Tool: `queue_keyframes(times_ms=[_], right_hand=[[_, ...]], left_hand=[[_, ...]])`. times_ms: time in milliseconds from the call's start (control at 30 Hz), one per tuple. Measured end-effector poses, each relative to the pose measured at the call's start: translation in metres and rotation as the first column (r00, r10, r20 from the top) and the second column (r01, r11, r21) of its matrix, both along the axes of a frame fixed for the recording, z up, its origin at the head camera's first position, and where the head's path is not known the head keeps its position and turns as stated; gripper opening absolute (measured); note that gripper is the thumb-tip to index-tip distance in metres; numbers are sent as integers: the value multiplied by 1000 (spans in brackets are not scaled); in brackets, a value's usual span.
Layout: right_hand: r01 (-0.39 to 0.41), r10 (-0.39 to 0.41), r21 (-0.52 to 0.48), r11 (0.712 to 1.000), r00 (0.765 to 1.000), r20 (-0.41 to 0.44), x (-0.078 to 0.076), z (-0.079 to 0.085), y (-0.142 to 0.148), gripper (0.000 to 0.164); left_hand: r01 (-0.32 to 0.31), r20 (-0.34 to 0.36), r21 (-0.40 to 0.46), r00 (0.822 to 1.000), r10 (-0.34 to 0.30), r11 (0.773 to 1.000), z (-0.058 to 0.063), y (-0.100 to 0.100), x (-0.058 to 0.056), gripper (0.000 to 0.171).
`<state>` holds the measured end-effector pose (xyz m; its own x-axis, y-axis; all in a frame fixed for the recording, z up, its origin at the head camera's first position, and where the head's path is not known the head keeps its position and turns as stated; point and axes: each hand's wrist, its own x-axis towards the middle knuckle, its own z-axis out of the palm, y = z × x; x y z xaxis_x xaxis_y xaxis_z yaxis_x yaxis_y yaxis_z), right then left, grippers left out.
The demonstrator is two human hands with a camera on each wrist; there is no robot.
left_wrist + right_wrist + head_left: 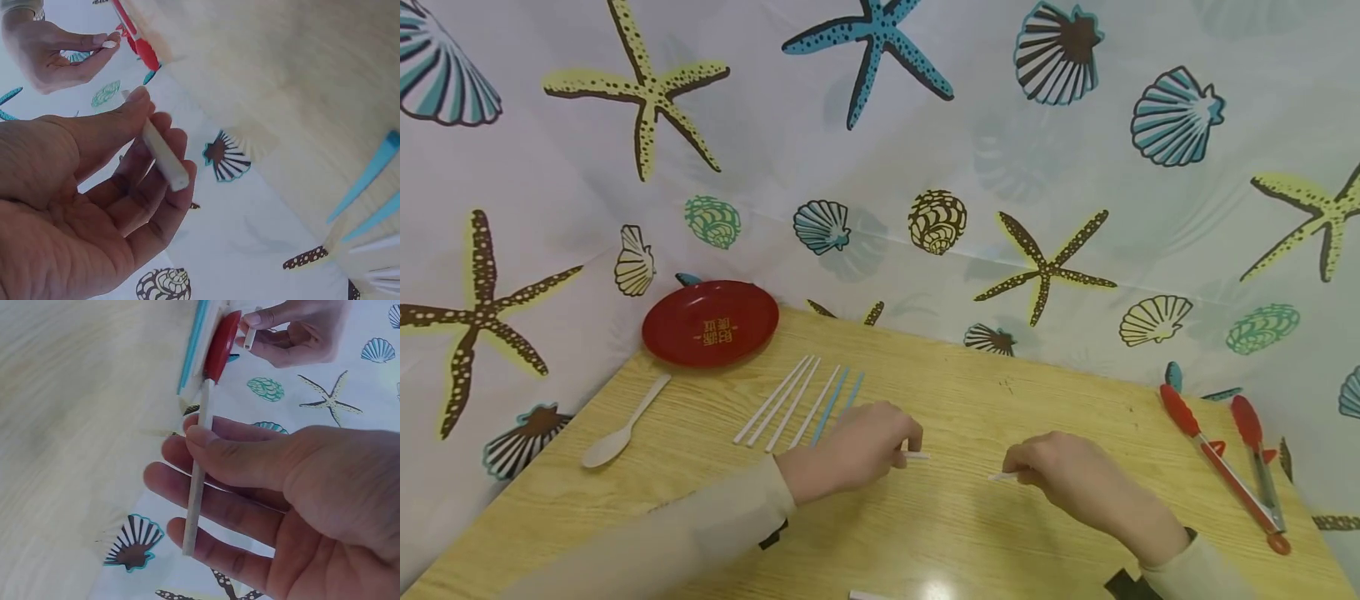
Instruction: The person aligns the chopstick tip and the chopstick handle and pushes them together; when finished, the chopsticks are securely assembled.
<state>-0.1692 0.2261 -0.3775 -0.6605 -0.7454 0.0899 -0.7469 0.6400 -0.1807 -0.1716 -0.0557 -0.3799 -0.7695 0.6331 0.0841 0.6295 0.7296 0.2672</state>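
Note:
My left hand (868, 446) is above the middle of the wooden table, pinching a white chopstick (165, 156) between thumb and fingers. Its squared end points toward the camera in the left wrist view. To the right, my right hand (1067, 475) holds another white chopstick (195, 494), the thumb pressing it across the fingers. A gap separates the two hands, and the held sticks' visible ends face each other in the head view. Beside the left hand lie several white chopsticks (778, 402) and two blue chopsticks (830, 407), partly hidden by that hand.
At the back left is a red plate (688, 329) with gold characters, and a pale spoon (628, 429) lies in front of it. Red-tipped tongs (1232, 471) lie at the right. One more white stick (871, 596) shows at the bottom edge. Shell-printed cloth (910, 275) hangs behind the table.

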Motion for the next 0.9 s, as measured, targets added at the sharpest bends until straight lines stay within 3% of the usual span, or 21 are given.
queue_keyframes(times_ms=[167,333,533,900], right_hand=[[13,-21,-51,999,984,-175,0,8,-6,21],[-1,-32,-115,993,958,-286,-1,13,-12,19],[5,-54,-147,989,941,-334,-3,17,-19,15],[-10,-48,-162,987,936,-349,-3,16,-21,17]], left_hand=[[5,-106,65,994,2,998,9,1,-6,14],[22,-179,124,984,1,992,13,6,-7,14],[35,-240,120,971,-5,992,15,10,-7,14],[66,-265,133,964,-29,989,13,14,-5,15]])
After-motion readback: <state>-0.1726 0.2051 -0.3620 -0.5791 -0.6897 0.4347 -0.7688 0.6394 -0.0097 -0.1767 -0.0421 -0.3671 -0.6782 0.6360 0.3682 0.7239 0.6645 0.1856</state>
